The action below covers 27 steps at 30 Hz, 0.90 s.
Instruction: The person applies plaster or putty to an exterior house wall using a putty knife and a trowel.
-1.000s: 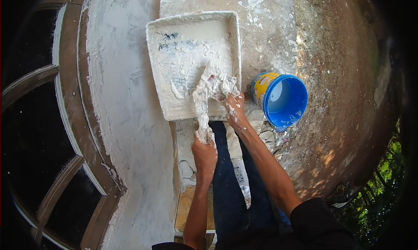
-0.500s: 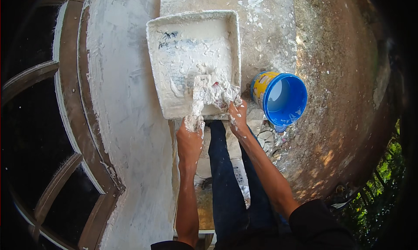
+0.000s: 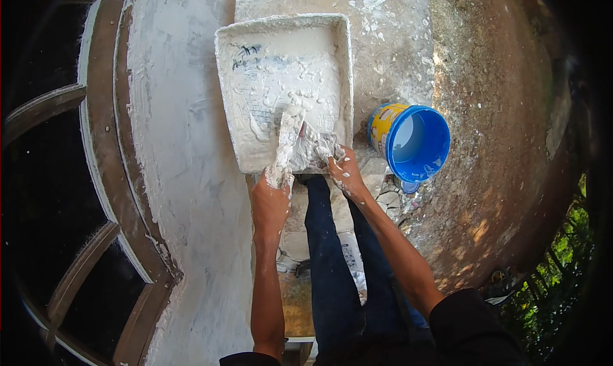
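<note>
A squarish white tray (image 3: 349,59) holds wet, lumpy white putty (image 3: 306,79). My left hand (image 3: 271,199), smeared with putty, is closed round the handle of a flat scraper (image 3: 285,136), which is coated white and tilted over the tray's near side. In my right hand (image 3: 346,173) is a putty-caked flat piece (image 3: 315,148) with a little red showing; its kind is hidden by the coating. The piece lies against the scraper's right side, and where they touch is hard to make out.
Right of the tray stands a blue bucket (image 3: 434,142) with a yellow label and pale liquid inside. A white-smeared wall (image 3: 185,174) and a brown window frame (image 3: 102,111) run along the left. My legs (image 3: 332,251) are below, near broken rubble (image 3: 389,203).
The scraper has turned, its blade now more upright and edge-on. My right hand has moved slightly left, bringing the caked piece against the scraper. My left hand has shifted a little left.
</note>
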Each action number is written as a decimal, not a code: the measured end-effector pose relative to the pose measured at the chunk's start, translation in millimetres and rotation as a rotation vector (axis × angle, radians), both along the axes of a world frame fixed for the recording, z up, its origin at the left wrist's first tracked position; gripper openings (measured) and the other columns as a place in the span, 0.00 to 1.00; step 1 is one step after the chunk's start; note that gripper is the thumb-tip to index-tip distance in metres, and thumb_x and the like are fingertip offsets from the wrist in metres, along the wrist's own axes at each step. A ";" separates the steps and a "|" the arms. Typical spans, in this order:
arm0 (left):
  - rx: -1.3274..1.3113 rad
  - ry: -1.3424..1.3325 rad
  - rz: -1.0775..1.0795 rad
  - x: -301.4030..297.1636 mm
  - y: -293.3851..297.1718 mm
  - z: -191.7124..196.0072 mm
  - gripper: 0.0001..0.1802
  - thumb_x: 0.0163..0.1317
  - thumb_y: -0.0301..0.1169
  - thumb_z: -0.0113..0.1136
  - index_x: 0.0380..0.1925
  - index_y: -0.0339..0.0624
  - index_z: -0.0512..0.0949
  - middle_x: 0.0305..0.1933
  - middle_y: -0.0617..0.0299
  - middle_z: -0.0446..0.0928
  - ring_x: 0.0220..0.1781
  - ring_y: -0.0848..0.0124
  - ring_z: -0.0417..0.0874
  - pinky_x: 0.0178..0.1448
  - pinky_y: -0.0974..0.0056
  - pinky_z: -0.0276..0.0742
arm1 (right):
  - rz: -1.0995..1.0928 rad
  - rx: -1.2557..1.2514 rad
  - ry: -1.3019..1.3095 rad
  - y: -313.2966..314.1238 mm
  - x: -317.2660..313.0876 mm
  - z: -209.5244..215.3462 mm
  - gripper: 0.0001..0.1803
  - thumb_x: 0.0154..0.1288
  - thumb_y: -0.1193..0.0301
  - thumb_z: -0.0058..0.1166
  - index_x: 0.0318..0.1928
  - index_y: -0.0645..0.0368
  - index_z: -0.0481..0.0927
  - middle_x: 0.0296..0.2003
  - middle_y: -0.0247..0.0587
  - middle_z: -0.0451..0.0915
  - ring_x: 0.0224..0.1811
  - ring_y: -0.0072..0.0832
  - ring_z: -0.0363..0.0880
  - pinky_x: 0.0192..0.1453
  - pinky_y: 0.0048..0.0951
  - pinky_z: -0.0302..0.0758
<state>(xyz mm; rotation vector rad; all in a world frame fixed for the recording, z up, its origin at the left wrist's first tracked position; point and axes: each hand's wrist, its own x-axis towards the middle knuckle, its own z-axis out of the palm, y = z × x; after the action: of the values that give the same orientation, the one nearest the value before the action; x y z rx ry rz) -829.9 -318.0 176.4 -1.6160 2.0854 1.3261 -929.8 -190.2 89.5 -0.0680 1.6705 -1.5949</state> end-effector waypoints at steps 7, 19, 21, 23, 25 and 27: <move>0.101 -0.006 0.081 9.0 21.8 16.9 0.12 0.51 0.21 0.52 0.37 0.29 0.73 0.31 0.42 0.76 0.34 0.50 0.78 0.39 0.57 0.70 | -0.073 0.092 0.026 1.6 5.5 -18.0 0.05 0.57 0.79 0.42 0.34 0.65 0.71 0.20 0.30 0.68 0.19 0.15 0.62 0.22 0.21 0.61; 0.179 0.105 0.176 0.7 27.1 -8.3 0.10 0.59 0.27 0.47 0.31 0.28 0.73 0.18 0.65 0.66 0.18 0.78 0.62 0.22 0.66 0.59 | 0.183 0.109 0.146 10.4 23.4 -0.3 0.10 0.62 0.75 0.43 0.44 0.62 0.67 0.23 0.29 0.67 0.19 0.13 0.63 0.21 0.17 0.60; 0.122 0.083 0.134 3.6 18.7 -5.9 0.10 0.60 0.27 0.46 0.30 0.29 0.72 0.17 0.67 0.64 0.19 0.79 0.60 0.21 0.67 0.59 | -0.233 0.180 -0.046 12.5 29.5 8.0 0.07 0.61 0.78 0.41 0.40 0.64 0.69 0.22 0.30 0.69 0.17 0.14 0.61 0.20 0.17 0.60; 0.146 0.067 0.143 8.4 24.2 7.1 0.09 0.60 0.26 0.46 0.29 0.28 0.71 0.17 0.66 0.64 0.20 0.79 0.59 0.22 0.67 0.59 | -0.293 0.020 -0.075 14.2 19.7 1.6 0.07 0.63 0.76 0.41 0.42 0.62 0.67 0.23 0.28 0.68 0.19 0.11 0.62 0.20 0.15 0.59; 0.193 0.065 0.202 15.5 35.0 25.5 0.09 0.59 0.24 0.44 0.31 0.28 0.72 0.18 0.65 0.66 0.20 0.78 0.61 0.23 0.66 0.60 | -0.450 -0.007 -0.124 10.1 18.6 -4.3 0.09 0.63 0.76 0.42 0.44 0.61 0.66 0.26 0.28 0.68 0.20 0.11 0.62 0.21 0.14 0.59; 0.165 0.094 0.177 28.5 51.6 22.2 0.08 0.58 0.22 0.44 0.32 0.27 0.72 0.20 0.63 0.68 0.21 0.77 0.63 0.25 0.66 0.62 | -0.478 -0.018 -0.120 4.7 21.5 -5.7 0.10 0.63 0.76 0.42 0.45 0.60 0.65 0.28 0.28 0.67 0.22 0.10 0.62 0.22 0.14 0.59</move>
<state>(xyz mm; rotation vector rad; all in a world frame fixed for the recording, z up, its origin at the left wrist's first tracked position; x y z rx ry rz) -801.3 -266.4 198.6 -1.7296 1.8607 1.6139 -908.3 -185.5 83.8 0.4403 1.6565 -1.9171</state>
